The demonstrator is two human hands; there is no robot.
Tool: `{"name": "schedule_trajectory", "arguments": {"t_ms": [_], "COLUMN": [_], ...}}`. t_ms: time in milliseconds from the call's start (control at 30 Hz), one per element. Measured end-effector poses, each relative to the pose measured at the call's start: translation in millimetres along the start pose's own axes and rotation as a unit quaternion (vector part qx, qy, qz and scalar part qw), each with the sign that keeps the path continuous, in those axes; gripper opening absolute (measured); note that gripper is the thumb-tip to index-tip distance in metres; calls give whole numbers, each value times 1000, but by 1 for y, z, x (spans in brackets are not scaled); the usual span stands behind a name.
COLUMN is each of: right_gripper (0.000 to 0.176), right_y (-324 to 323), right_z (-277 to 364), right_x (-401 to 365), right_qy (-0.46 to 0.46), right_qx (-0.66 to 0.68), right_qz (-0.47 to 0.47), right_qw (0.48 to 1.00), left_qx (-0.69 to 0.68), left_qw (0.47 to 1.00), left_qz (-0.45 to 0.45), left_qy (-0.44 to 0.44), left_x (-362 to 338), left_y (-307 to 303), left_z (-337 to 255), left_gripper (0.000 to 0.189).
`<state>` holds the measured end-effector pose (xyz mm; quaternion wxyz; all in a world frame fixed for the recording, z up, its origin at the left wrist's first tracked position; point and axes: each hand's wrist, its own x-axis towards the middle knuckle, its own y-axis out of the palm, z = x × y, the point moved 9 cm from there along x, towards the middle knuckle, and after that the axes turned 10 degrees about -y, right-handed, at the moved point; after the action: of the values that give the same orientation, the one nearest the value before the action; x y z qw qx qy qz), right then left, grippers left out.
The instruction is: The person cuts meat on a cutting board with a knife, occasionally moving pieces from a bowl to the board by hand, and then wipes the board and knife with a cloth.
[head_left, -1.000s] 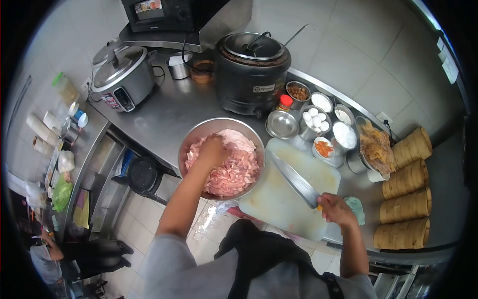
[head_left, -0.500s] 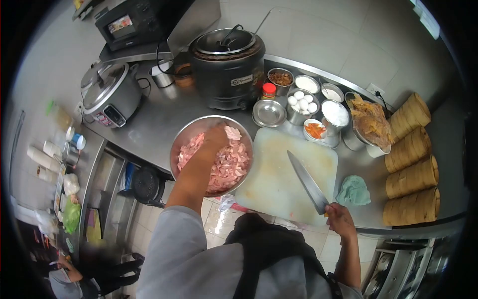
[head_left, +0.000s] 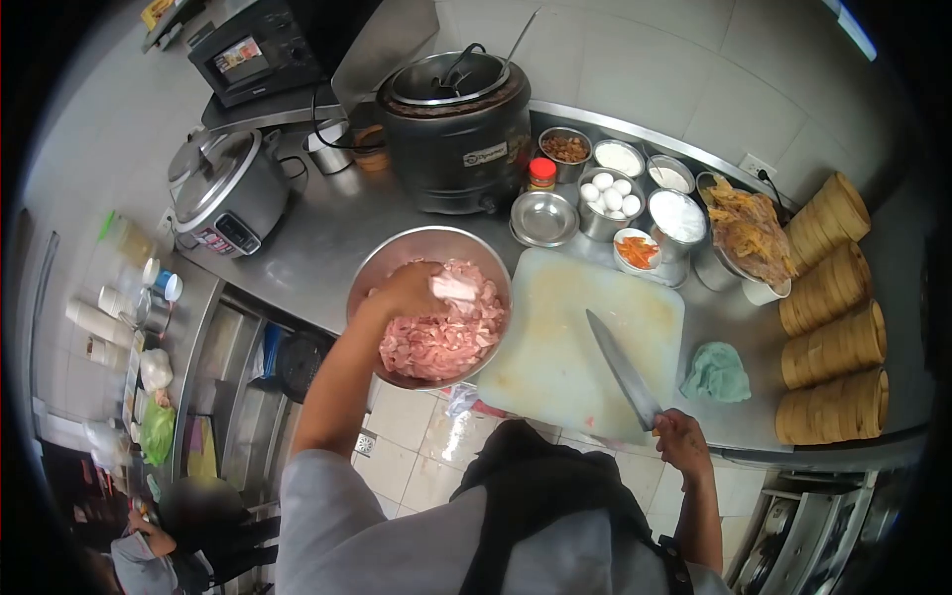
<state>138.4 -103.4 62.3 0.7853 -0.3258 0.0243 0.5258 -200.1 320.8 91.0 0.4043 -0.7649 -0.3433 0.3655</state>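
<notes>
Raw meat pieces point(head_left: 446, 342) lie heaped in the steel bowl point(head_left: 436, 241) at the front of the bench point(head_left: 327, 223), just left of the cutting board point(head_left: 545, 337). On my remote feed, left hand point(head_left: 409, 290) is in the bowl, fingers at a pale slice point(head_left: 454, 288); I cannot tell whether its grip is pinching or spread. Right hand point(head_left: 684, 441): grip wrapped round the handle of the knife point(head_left: 625, 367), blade over the board, tip pointing away from the person. I note a crumpled green cloth point(head_left: 716, 374) right of the board.
</notes>
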Motion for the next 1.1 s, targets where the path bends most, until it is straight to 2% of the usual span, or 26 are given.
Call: {"name": "schedule_trajectory", "arguments": {"t_ms": [67, 200, 267, 300, 333, 400, 433, 500, 533, 600, 633, 667, 733, 767, 900, 967, 1000, 1067, 1100], "right_gripper": [34, 33, 32, 30, 30, 30, 30, 30, 30, 31, 31, 32, 32, 33, 32, 32, 32, 31, 31], "right_y": [3, 2, -3, -5, -5, -11, -13, -16, -17, -17, -17, -15, -6, -1, 8, 13, 13, 12, 11], "right_z": [-3, 12, 18, 18, 16, 13, 9, -2, 0, 4, 10, 20, 31, 34, 37, 27, 23, 18, 18], "right_x": [6, 11, 9, 8, 8, 6, 7, 8, 9, 12, 14, 16, 16, 17, 20, 19, 18, 14, 12], "right_qy": [-15, -19, -15, -7, -7, -12, -11, -1, -1, 9, 9, -9, -22, -24, -14, -3, -18, -31, -29], "right_qx": [-17, -31, -24, -14, -15, 0, -2, 11, 8, -20, -22, -22, -25, -4, 11, 13, 6, 0, -3], "right_qz": [8, 10, 0, -14, -13, -38, -39, -42, -39, -23, -23, -19, -13, -20, -6, -1, -7, -16, -13], "right_qw": [1000, 999, 1000, 1000, 1000, 999, 999, 999, 999, 999, 999, 1000, 999, 1000, 1000, 1000, 1000, 999, 999], "left_qx": [-6, 26, 103, 93, 92, -115, -117, -79, -81, -22, -5, -7, -12, -6, 63, 160, 165, 196, 197], "left_qw": [997, 997, 986, 991, 991, 981, 981, 987, 987, 997, 994, 994, 978, 970, 979, 981, 980, 980, 980], "left_qz": [27, 67, -85, -46, -46, -102, -101, -136, -137, 70, 104, 105, 208, 234, 194, 104, 106, 12, 14], "left_qy": [68, 0, 98, 84, 83, 117, 117, 39, 36, 30, 22, 22, -28, -67, -30, -23, -20, -35, -33], "left_x": [-20, -41, -60, -69, -73, -81, -77, -61, -51, -19, -7, 5, 12, 17, 25, 22, 24, 37, 43], "left_y": [12, 52, 62, 59, 52, 19, 10, -14, -12, 41, 46, 45, 55, 58, 56, 44, 49, 51, 59], "left_z": [-32, -33, -39, -41, -39, -26, -14, 25, 38, 63, 63, 61, 52, 49, 37, 26, 27, 35, 39], "left_gripper": [72, 72, 75, 84, 84, 89, 89, 97, 97, 109, 120, 120, 128, 131, 133, 114, 114, 73, 73]}}
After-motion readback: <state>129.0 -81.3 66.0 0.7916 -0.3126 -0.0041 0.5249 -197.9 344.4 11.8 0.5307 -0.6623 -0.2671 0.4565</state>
